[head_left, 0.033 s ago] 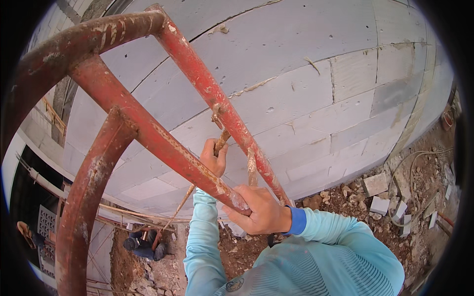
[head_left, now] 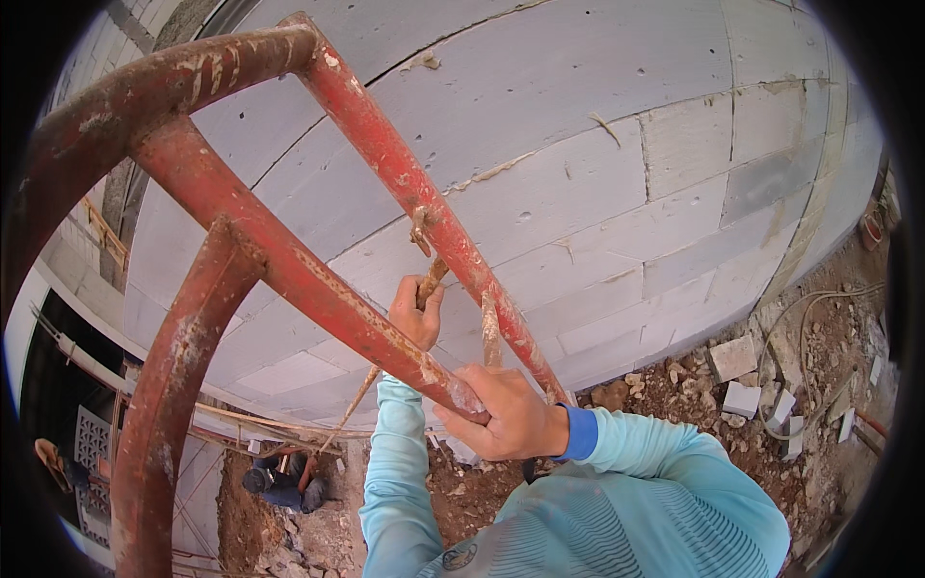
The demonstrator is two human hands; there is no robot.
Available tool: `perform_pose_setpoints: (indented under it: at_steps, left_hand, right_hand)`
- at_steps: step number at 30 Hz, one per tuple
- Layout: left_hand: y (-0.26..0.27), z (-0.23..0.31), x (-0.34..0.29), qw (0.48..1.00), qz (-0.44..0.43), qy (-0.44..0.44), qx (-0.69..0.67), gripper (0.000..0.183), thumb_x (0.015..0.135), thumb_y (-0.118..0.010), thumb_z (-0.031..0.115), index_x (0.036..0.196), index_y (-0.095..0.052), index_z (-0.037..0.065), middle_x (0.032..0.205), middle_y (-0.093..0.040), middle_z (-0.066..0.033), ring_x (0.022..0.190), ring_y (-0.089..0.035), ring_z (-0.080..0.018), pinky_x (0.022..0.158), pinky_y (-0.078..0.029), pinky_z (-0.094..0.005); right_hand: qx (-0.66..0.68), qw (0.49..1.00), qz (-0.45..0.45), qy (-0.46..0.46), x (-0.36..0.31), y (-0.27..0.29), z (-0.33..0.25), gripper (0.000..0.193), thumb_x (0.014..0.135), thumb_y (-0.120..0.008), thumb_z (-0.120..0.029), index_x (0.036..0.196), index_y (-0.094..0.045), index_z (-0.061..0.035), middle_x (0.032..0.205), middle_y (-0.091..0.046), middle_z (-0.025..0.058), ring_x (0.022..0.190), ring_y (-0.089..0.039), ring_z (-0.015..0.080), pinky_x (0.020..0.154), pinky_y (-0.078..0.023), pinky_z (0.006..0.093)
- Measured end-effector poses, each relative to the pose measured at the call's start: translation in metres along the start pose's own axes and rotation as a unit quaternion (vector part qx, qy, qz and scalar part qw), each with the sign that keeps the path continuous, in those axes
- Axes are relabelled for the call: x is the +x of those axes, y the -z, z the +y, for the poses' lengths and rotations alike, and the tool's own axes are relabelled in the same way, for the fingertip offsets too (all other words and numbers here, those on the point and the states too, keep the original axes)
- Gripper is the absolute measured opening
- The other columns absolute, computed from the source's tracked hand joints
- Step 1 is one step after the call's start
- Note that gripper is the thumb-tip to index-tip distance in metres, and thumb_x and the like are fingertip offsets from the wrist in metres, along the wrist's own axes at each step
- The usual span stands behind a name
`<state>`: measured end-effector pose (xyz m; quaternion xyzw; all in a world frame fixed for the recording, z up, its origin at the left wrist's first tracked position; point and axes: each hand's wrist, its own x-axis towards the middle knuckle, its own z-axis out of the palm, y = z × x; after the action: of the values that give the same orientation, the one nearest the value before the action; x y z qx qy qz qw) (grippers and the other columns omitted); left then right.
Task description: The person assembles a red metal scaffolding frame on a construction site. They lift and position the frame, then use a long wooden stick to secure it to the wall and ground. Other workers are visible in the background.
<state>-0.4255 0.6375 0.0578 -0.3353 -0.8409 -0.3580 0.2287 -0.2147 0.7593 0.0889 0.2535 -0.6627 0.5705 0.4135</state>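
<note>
A paint-worn red tubular scaffold frame (head_left: 318, 275) slants across the view in front of a pale block wall (head_left: 568, 207). My right hand (head_left: 506, 409), with a blue band at the wrist, is wrapped round the near end of the frame's middle tube. Further in, between the two long tubes, my left hand (head_left: 416, 313) is closed round a thin rusty brace rod (head_left: 358, 400). The rod's upper end lies beside the right-hand tube, near a small metal catch (head_left: 420, 231). Part of the left hand's grip is hidden. A short crusted bar (head_left: 490, 330) joins the right-hand tube just beyond my right hand.
Well below, a person (head_left: 286, 479) in dark clothes crouches on broken soil. Rubble and loose white blocks (head_left: 741, 400) lie along the wall's foot at right, near a hose (head_left: 805, 323). Long poles (head_left: 260, 416) and a perforated grey panel (head_left: 92, 448) are at lower left.
Both hands keep the same grip. The red frame has shifted very slightly in the view, and the crouching person below has moved a little.
</note>
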Motion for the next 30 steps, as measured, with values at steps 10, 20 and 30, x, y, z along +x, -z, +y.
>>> perform_pose_setpoints:
  at_steps: [10,20,30]
  left_hand:
    - [-0.011,-0.011,0.004,0.997,0.028,-0.041,-0.061,0.014,0.088,-0.070,0.010,0.090,-0.058,0.004,0.065,-0.043,0.0022,0.057,-0.036,-0.0078,0.051,-0.031,-0.0259]
    - [-0.009,-0.019,0.005,0.997,0.039,-0.058,-0.042,0.018,0.085,-0.075,0.012,0.088,-0.059,0.004,0.063,-0.048,-0.0033,0.053,-0.043,-0.0123,0.050,-0.036,-0.0287]
    - [0.042,0.002,-0.017,0.993,0.092,-0.079,-0.004,0.020,0.090,-0.072,0.018,0.086,-0.057,0.005,0.063,-0.044,0.0021,0.055,-0.035,-0.0079,0.050,-0.030,-0.0274]
  right_hand:
    - [0.014,1.000,-0.002,-0.007,-0.002,0.001,0.010,0.036,0.083,-0.075,-0.013,0.108,-0.056,0.0024,0.064,-0.058,0.0131,0.053,-0.060,0.0319,0.048,-0.044,0.0395]
    - [-0.001,1.000,-0.004,0.003,0.000,0.006,0.005,0.032,0.081,-0.075,-0.012,0.104,-0.058,0.0012,0.066,-0.058,0.0126,0.058,-0.061,0.0305,0.050,-0.045,0.0386]
    - [-0.007,1.000,-0.001,-0.008,-0.001,0.007,0.005,0.030,0.080,-0.076,-0.010,0.103,-0.061,0.0034,0.070,-0.062,0.0134,0.058,-0.062,0.0296,0.051,-0.046,0.0373]
